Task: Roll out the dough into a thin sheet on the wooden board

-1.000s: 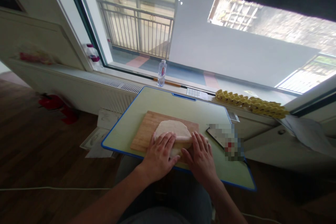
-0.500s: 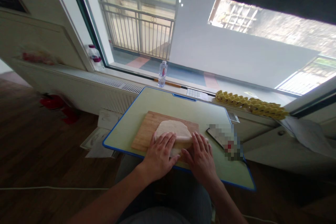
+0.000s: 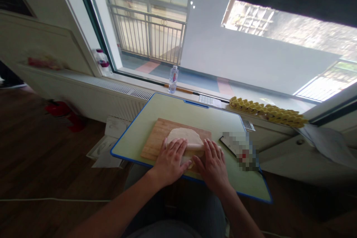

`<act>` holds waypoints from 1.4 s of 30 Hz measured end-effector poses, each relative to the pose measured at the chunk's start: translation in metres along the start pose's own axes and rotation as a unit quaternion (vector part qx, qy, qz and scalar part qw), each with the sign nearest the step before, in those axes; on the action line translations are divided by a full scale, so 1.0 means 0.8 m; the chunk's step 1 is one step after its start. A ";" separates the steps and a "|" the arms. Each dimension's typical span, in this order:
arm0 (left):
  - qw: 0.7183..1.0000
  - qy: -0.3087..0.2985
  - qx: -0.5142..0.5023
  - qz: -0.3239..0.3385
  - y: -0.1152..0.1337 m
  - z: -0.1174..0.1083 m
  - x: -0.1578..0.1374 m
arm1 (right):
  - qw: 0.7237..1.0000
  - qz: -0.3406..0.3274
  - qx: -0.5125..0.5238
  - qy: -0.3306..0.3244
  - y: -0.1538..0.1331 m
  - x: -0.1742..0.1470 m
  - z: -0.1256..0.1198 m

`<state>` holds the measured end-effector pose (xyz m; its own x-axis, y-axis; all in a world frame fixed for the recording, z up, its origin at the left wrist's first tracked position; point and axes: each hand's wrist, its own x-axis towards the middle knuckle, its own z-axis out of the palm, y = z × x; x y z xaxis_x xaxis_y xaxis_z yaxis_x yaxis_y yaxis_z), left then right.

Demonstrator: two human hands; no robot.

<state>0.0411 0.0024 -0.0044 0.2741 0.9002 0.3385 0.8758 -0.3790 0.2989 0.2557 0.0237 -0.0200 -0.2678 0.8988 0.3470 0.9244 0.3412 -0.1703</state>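
Note:
A flat, rounded sheet of pale dough (image 3: 182,134) lies on a wooden cutting board (image 3: 152,140). Across its near part rests a light rolling pin (image 3: 195,147). My left hand (image 3: 171,160) presses on the pin's left end, fingers laid over it and thumb pointing inward. On the right end sits my right hand (image 3: 213,161), its fingers likewise bent over the wood. Both hands hide the ends of the pin and some of the dough's near edge.
The board sits on a small green table (image 3: 178,105) with a blue rim. A blurred-out phone-like object (image 3: 240,152) lies at its right. Beyond, on the sill, are a water bottle (image 3: 173,80) and yellow egg trays (image 3: 267,113). A red fire extinguisher (image 3: 58,108) stands at left.
The hands and rolling pin are almost where they were. The view has shifted slightly, and a dark shape like a person's foot now shows at the far left edge.

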 end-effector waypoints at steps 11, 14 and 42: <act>1.000 -0.002 -0.013 -0.003 0.000 0.001 -0.003 | 1.000 0.003 -0.001 -0.001 -0.001 -0.002 0.000; 1.000 0.005 -0.011 -0.001 0.000 0.002 -0.003 | 1.000 0.001 -0.001 0.001 -0.001 -0.004 -0.002; 1.000 0.005 0.005 -0.008 0.001 0.000 0.008 | 1.000 0.015 -0.006 -0.016 -0.002 0.003 -0.001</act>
<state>0.0434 0.0077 -0.0019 0.2568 0.9038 0.3423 0.8837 -0.3630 0.2956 0.2535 0.0249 -0.0184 -0.2488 0.9168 0.3125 0.9351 0.3114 -0.1692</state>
